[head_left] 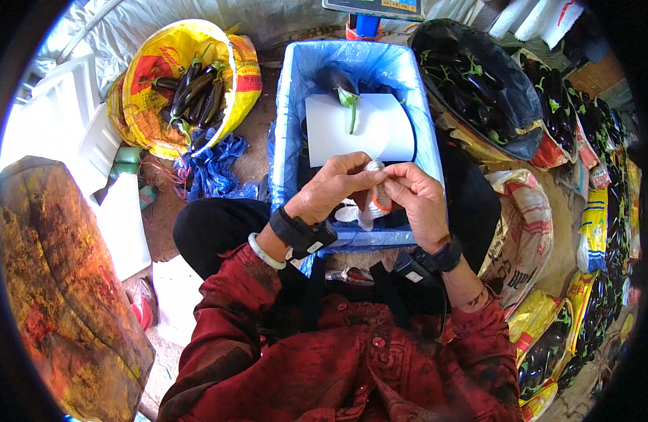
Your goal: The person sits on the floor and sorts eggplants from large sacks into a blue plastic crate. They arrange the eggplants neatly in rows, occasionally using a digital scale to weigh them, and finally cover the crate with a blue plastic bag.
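Observation:
My left hand (336, 184) and my right hand (419, 199) meet over the near half of a blue-lined crate (431, 141) between my knees. Both pinch the top of a small bunched white piece with an orange band (377, 204). It looks like a knitted work glove, though my fingers partly cover it. Just beyond them a white sheet (359, 130) lies curved inside the crate. One dark eggplant (336, 79) rests at the sheet's far edge, its green stem pointing toward me. What lies beneath the sheet is mostly hidden.
A yellow sack (248, 67) of eggplants stands far left, beside crumpled blue plastic (222, 169). To the right are a dark-lined basket (510, 144) of eggplants and several filled sacks. A scale (377, 7) stands behind the crate. A stained brown slab (64, 295) is at left.

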Demonstrator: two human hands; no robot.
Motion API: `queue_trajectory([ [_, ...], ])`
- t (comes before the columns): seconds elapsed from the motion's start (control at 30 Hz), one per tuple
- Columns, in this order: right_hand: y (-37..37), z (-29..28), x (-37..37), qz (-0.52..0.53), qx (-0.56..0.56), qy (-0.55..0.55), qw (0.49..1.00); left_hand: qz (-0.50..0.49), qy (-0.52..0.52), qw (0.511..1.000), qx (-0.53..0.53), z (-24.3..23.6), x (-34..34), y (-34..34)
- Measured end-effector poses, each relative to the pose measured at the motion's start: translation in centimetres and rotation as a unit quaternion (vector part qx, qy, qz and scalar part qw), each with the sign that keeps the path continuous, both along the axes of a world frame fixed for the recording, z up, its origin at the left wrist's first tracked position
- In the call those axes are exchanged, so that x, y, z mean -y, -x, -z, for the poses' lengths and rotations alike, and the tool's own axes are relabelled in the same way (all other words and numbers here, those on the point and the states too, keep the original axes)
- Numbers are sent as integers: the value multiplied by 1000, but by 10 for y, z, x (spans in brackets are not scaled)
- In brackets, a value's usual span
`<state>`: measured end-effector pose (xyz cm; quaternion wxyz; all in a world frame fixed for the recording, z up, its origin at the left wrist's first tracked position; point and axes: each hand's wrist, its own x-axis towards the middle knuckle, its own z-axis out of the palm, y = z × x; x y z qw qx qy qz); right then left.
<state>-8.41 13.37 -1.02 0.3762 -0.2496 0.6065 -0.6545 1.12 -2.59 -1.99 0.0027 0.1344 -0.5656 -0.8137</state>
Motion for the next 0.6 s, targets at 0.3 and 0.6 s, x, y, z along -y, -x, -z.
queue_trajectory([
  [0.3,-13,9,-1,16,-326,-23,945,-81,499,860,68,7,19,-1],
  [0.6,9,42,2,-220,-250,-153,930,-51,612,788,48,-8,-23,5],
])
